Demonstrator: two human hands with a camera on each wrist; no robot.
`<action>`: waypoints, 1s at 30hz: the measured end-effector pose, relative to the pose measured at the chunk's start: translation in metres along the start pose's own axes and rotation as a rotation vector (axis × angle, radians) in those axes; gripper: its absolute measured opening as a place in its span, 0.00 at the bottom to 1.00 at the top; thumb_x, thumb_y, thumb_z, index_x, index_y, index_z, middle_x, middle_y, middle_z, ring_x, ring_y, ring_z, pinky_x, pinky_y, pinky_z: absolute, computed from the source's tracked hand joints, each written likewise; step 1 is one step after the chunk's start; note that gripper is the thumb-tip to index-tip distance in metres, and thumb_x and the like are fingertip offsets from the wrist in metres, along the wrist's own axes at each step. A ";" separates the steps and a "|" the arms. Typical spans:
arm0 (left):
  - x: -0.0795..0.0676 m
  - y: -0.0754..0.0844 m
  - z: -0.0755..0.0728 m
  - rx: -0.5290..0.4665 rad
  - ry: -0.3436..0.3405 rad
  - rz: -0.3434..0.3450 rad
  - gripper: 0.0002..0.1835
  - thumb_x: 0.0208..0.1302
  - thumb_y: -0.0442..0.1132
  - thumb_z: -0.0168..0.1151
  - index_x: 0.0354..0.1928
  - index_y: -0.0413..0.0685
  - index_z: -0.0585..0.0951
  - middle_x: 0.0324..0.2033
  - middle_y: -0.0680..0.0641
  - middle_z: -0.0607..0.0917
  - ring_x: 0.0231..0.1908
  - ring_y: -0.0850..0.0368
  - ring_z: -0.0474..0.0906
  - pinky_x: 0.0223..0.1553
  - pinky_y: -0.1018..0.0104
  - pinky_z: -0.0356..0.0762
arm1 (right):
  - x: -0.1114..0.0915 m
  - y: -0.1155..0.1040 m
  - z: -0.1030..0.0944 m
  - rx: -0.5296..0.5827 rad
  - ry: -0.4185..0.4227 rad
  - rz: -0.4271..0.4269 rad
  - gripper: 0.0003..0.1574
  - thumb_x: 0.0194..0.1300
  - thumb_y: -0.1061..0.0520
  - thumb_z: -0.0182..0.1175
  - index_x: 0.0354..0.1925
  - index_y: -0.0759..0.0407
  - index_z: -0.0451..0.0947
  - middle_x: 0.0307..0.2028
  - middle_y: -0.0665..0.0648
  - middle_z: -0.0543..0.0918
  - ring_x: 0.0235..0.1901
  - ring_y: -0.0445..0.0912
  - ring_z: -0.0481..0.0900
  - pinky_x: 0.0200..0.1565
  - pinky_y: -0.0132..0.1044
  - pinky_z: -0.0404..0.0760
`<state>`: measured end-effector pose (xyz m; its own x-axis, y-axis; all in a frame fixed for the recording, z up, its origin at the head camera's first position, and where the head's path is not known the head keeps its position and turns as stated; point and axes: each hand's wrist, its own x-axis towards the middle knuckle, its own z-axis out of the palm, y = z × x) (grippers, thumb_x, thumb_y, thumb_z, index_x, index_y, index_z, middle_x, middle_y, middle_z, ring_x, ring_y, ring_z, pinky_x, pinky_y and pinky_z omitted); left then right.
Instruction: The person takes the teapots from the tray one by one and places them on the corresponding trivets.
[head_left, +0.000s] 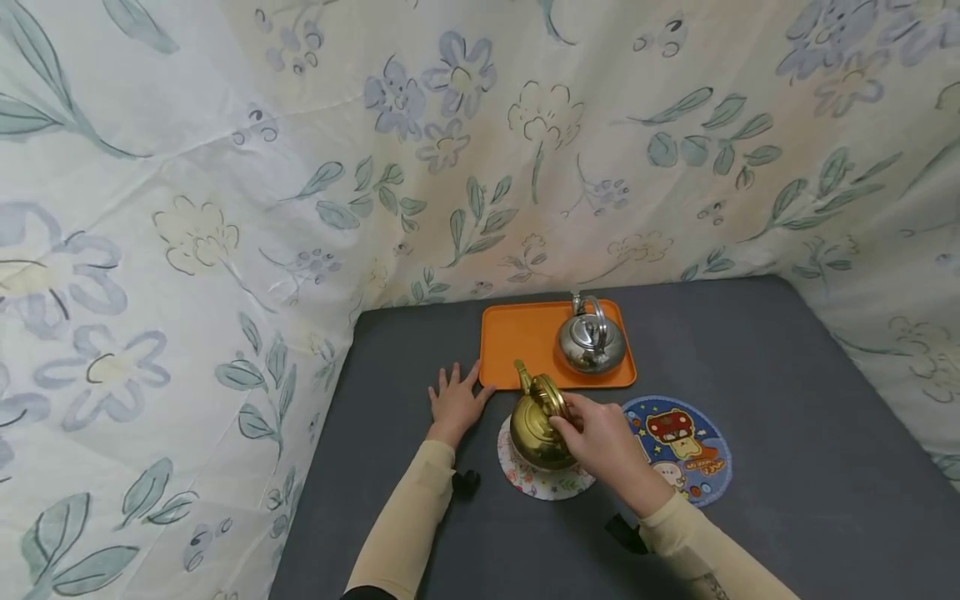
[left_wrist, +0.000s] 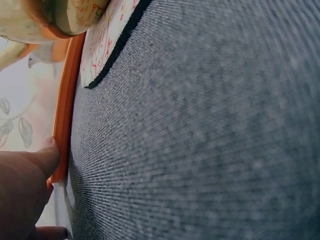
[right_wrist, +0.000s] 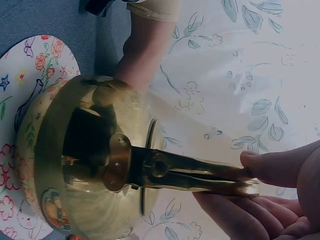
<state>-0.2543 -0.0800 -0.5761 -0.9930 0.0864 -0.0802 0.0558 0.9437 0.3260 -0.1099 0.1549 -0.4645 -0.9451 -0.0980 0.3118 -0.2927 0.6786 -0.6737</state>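
A shiny gold kettle (head_left: 538,437) is over a round white floral mat (head_left: 551,488); whether its base touches the mat I cannot tell. My right hand (head_left: 609,440) grips the kettle's raised handle (right_wrist: 200,175), thumb on one side and fingers on the other in the right wrist view. The spout points toward an orange tray (head_left: 517,333). With fingers spread, my left hand (head_left: 456,407) lies at the tray's near left corner, and its thumb touches the rim in the left wrist view. On the tray's right half stands a silver kettle (head_left: 592,346).
Right of the gold kettle lies a round blue cartoon mat (head_left: 696,458), partly behind my right hand and wrist. A dark grey cloth (head_left: 757,367) covers the table. Floral fabric (head_left: 480,192) hangs along the back and sides.
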 end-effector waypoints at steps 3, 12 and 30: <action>-0.003 -0.001 0.001 -0.010 -0.005 -0.005 0.37 0.71 0.68 0.50 0.78 0.70 0.60 0.78 0.40 0.58 0.78 0.33 0.45 0.71 0.27 0.48 | -0.003 0.001 0.001 0.006 -0.004 -0.002 0.25 0.63 0.59 0.71 0.56 0.69 0.81 0.37 0.63 0.90 0.34 0.52 0.90 0.35 0.43 0.88; 0.003 0.001 0.000 0.020 0.002 -0.003 0.38 0.71 0.70 0.47 0.79 0.72 0.58 0.78 0.41 0.57 0.78 0.34 0.45 0.72 0.28 0.47 | 0.001 0.007 -0.005 0.032 -0.001 -0.065 0.27 0.63 0.58 0.71 0.58 0.68 0.80 0.40 0.63 0.90 0.33 0.51 0.90 0.33 0.41 0.87; 0.002 0.000 -0.001 0.008 -0.009 -0.014 0.37 0.71 0.69 0.49 0.79 0.72 0.58 0.78 0.41 0.58 0.78 0.34 0.45 0.72 0.28 0.47 | 0.037 0.034 -0.083 -0.120 0.081 -0.039 0.30 0.77 0.46 0.56 0.64 0.67 0.76 0.56 0.70 0.83 0.37 0.62 0.89 0.36 0.57 0.86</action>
<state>-0.2560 -0.0798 -0.5751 -0.9928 0.0760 -0.0929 0.0428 0.9472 0.3177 -0.1423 0.2345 -0.4202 -0.9173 -0.0704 0.3920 -0.3045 0.7583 -0.5764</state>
